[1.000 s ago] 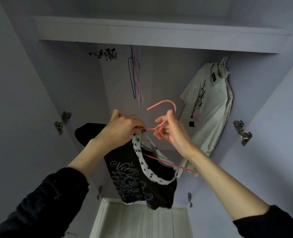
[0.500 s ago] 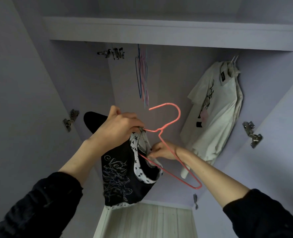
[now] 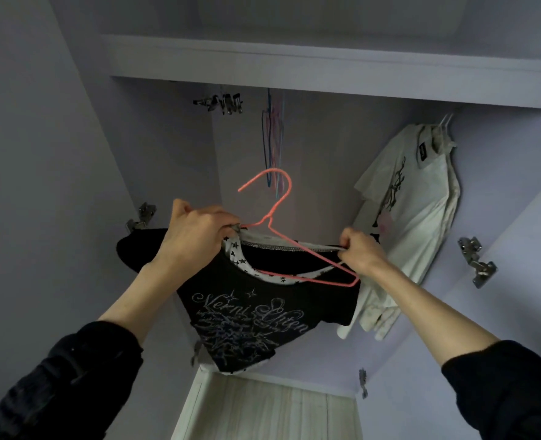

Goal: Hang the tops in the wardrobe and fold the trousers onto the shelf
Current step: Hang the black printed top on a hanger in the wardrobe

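Observation:
A black top (image 3: 256, 315) with silver lettering and a star-patterned white neckline hangs between my hands inside the open wardrobe. A pink wire hanger (image 3: 278, 204) sits partly inside its neckline, hook pointing up. My left hand (image 3: 196, 233) grips the left shoulder of the top together with the hanger's left arm. My right hand (image 3: 361, 252) pinches the right side of the neckline, stretching it over the hanger's right arm. A white printed top (image 3: 412, 217) hangs at the right of the wardrobe.
Several empty thin hangers (image 3: 274, 144) hang from the rail at the middle back. A metal clip cluster (image 3: 221, 103) sits near the left of the rail. A shelf (image 3: 294, 65) runs above. Door hinges (image 3: 475, 265) stick out on both sides. A pale wooden panel (image 3: 269, 411) lies below.
My right hand moved from the middle of the neckline out to the right, pulling the collar wide over the hanger. The top now spreads flat across the hanger.

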